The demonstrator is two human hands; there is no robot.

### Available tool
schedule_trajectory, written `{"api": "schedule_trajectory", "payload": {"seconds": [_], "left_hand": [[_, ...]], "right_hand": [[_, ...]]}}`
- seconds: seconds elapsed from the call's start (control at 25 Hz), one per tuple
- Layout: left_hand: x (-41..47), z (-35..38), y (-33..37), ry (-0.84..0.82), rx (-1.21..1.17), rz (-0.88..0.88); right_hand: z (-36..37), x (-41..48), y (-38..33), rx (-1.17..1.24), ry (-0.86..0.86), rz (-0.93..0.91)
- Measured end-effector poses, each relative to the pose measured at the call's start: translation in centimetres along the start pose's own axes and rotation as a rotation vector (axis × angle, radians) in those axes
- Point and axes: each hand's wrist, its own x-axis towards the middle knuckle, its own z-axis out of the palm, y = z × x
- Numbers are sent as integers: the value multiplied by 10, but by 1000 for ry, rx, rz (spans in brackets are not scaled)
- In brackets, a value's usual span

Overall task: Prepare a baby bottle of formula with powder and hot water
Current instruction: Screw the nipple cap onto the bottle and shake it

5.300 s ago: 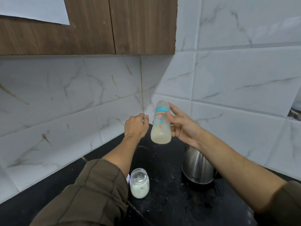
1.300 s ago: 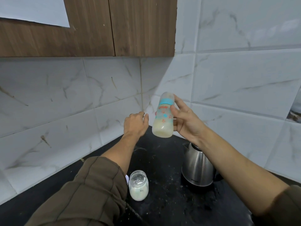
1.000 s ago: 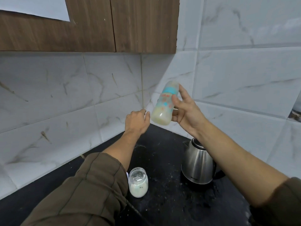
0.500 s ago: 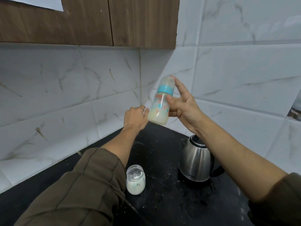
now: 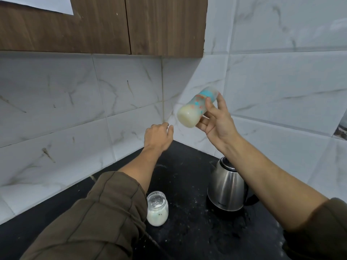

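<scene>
**Bottle held aslant over the corner of the dark surface**

The left arm reaches forward from a rolled olive-brown sleeve point(image 5: 105, 212), its forearm bare. The left hand point(image 5: 157, 136) is raised in the air before the tiled corner, with its back towards the camera. Its fingers bend away out of sight and the thumb lies along the right edge. Whether they close on anything cannot be told from here.

To the right and a little higher, the right hand point(image 5: 217, 121) grips the baby bottle point(image 5: 195, 109). The thumb presses across the bottle's upper side and the other fingers curl beneath it, the palm turned up and leftward. The two hands are near each other but apart.

A glass jar point(image 5: 157, 209) stands upright on the black, speckled surface point(image 5: 187, 184), just beside the left sleeve. White powder fills its lower part, and more clings near the mouth.

The baby bottle is in the air, well above the surface, and tilted nearly flat. Its base points down and left, and its teal-ringed top points up and right. It is blurred. A pale, creamy liquid sits at the base end, and orange and teal prints mark its side.

A steel kettle point(image 5: 227, 188) stands on the surface under the right forearm. Its dark lid is on and its contents are hidden.
</scene>
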Motion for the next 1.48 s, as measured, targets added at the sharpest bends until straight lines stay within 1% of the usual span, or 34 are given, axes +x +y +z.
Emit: {"api": "schedule_trajectory", "payload": {"seconds": [0.12, 0.16, 0.2, 0.28, 0.32, 0.36, 0.48, 0.52, 0.56, 0.64, 0.68, 0.72, 0.76, 0.88, 0.92, 0.96, 1.04, 1.08, 1.12, 1.2, 1.24, 1.28, 1.32, 1.4, 1.44, 1.48], "left_hand": [[1, 2, -5, -46, 65, 26], [1, 2, -6, -52, 67, 25], [1, 1, -5, -41, 57, 23], [-1, -1, -3, -9, 5, 3], [-2, -2, -3, 0, -10, -8], [-2, -2, -4, 1, -3, -7], [-1, -2, -7, -37, 78, 20], [0, -2, -8, -40, 69, 20], [0, -2, -8, -31, 45, 17], [0, 0, -8, 4, -13, 0], [-1, 0, -8, 17, -29, -8], [-1, 1, -8, 24, -37, -10], [0, 1, -9, 32, -35, -4], [1, 1, -9, 4, 21, 26], [1, 1, -8, -1, 34, 28], [0, 1, -6, -3, 24, 23], [-2, 2, -4, 19, -18, 15], [-2, 2, -3, 28, -19, 21], [-2, 2, -3, 22, -11, 29], [-1, 0, -6, -2, 18, 49], [0, -1, -7, -5, 21, 49], [0, -2, -7, -4, 13, 40], [-1, -3, -7, 5, 2, 29], [-3, -2, -6, 23, -27, 6], [-4, -2, -5, 25, -34, 2], [-3, -2, -5, 27, -30, 8]], "right_hand": [[-1, -12, 6, -250, -257, 57], [1, -14, 7, -278, -282, 47], [1, -10, 7, -239, -228, 26], [4, -2, 4, -37, -42, -9], [3, 0, 4, 29, 1, -7], [2, 0, 4, 29, -16, 10], [-2, -12, 12, -141, -254, 109], [-3, -14, 14, -157, -286, 112], [-4, -12, 13, -131, -262, 97], [-6, -5, 11, -11, -122, 49], [-7, -3, 10, 46, -59, 43], [-9, -1, 9, 74, -34, 55], [-10, -1, 8, 61, -59, 73], [-8, -8, 11, -114, -200, 107], [-6, -7, 11, -121, -204, 107], [-3, -6, 10, -90, -163, 94], [-1, -4, 8, 30, -25, 66], [-2, -4, 7, 49, -6, 71], [-2, -5, 8, 22, -38, 90], [-5, -10, 11, -103, -173, 121], [-6, -13, 12, -142, -208, 117], [-6, -13, 11, -145, -203, 101], [-6, -11, 11, -104, -144, 79], [-6, -6, 11, 71, 25, 51], [-6, -4, 11, 137, 67, 53], [-6, -5, 11, 141, 51, 61]]}}
